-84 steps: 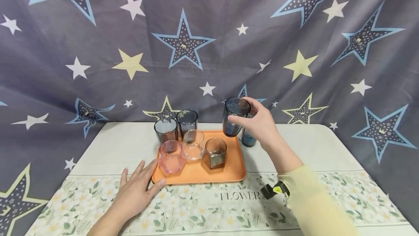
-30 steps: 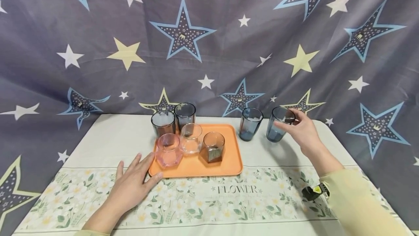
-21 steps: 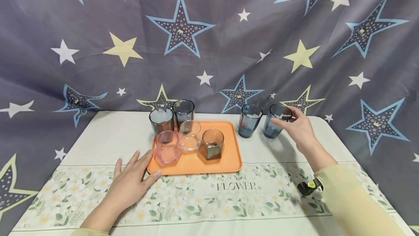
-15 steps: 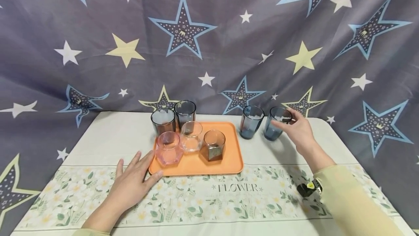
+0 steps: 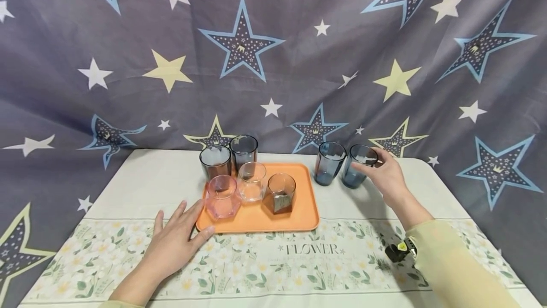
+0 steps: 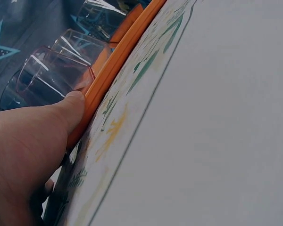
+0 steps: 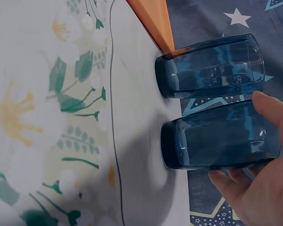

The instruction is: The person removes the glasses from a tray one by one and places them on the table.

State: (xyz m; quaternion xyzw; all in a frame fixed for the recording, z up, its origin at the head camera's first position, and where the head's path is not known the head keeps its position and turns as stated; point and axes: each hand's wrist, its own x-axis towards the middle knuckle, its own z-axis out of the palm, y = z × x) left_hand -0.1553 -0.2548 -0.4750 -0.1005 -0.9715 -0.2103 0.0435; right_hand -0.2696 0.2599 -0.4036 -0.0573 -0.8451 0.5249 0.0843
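Observation:
My right hand point(image 5: 386, 180) grips a blue drinking glass point(image 5: 354, 175) near its rim, thumb in front and fingers behind. The glass stands upright at the back right of the table, close beside a second blue glass point(image 5: 329, 168); the right wrist view shows a narrow gap between that neighbour and the held glass point(image 7: 217, 136). My left hand point(image 5: 173, 241) lies at the near left corner of the orange tray point(image 5: 303, 220), fingers extended and spread. In the left wrist view its thumb point(image 6: 75, 106) touches the tray's rim point(image 6: 106, 77).
On the tray stand a pink glass point(image 5: 223, 203), a clear glass point(image 5: 253, 187) and a brown glass point(image 5: 282, 199). Two dark glasses, one in front point(image 5: 213, 163) and one behind point(image 5: 245, 149), stand at its back left. A starry curtain point(image 5: 273, 80) hangs behind the table.
My right hand has carried the blue glass from above the tray to the table, right of the other blue glass, then shifted it left, closer to that one. The left hand stays at the tray.

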